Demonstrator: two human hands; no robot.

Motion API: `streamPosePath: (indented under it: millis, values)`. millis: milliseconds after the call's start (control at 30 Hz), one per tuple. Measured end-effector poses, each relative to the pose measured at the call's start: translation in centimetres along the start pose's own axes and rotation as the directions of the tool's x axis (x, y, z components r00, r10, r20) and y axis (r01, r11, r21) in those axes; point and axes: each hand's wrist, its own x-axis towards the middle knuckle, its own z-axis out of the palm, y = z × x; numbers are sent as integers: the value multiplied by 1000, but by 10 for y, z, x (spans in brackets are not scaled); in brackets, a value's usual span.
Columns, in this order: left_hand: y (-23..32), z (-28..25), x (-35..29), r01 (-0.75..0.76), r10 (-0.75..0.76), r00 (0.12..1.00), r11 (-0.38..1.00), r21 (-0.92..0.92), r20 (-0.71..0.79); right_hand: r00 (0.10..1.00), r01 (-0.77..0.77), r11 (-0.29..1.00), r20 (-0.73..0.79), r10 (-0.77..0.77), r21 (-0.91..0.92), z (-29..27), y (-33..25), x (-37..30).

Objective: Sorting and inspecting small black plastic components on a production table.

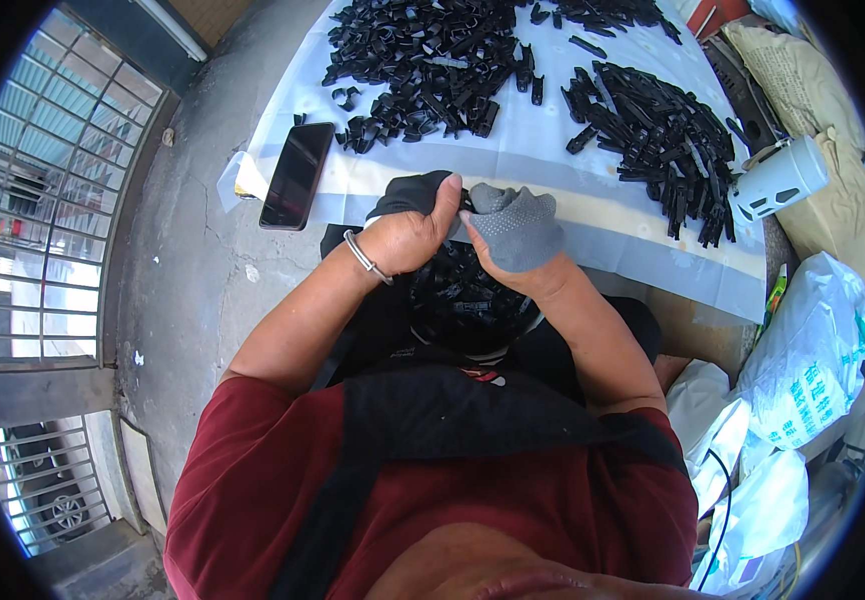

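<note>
Both of my hands meet in front of me, just over the near edge of the table. My left hand (416, 222), in a dark glove that leaves the thumb bare, closes on a small black plastic part (467, 203). My right hand (516, 226), in a grey dotted glove, grips the same part from the other side; most of it is hidden by the fingers. Below the hands, in my lap, sits a round container (473, 347) filled with black plastic pieces (468, 290).
A white-covered table (373, 170) bears a large heap of curved black pieces (423, 60) and a pile of long black clips (653, 130). A phone (298, 175) lies at its left edge. White bags (803, 350) and a pale cylinder (781, 178) are on the right.
</note>
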Motion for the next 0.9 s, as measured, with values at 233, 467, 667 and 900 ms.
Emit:
streamPosePath:
  millis: [233,467,667,900]
  values:
    - [-31,-16,28,-32,105,987,872,488,-123,929,-356,853,-246,278,-381,-43,60,30]
    - [-49,0,73,40,22,997,682,730,-75,997,-65,941,-64,46,-333,22,79,54]
    - [-75,5,58,-169,242,970,753,636,-30,987,-71,950,116,111,-304,29,69,71]
    - [-65,-8,51,-214,312,940,855,473,-137,994,-55,962,79,78,-268,29,65,52]
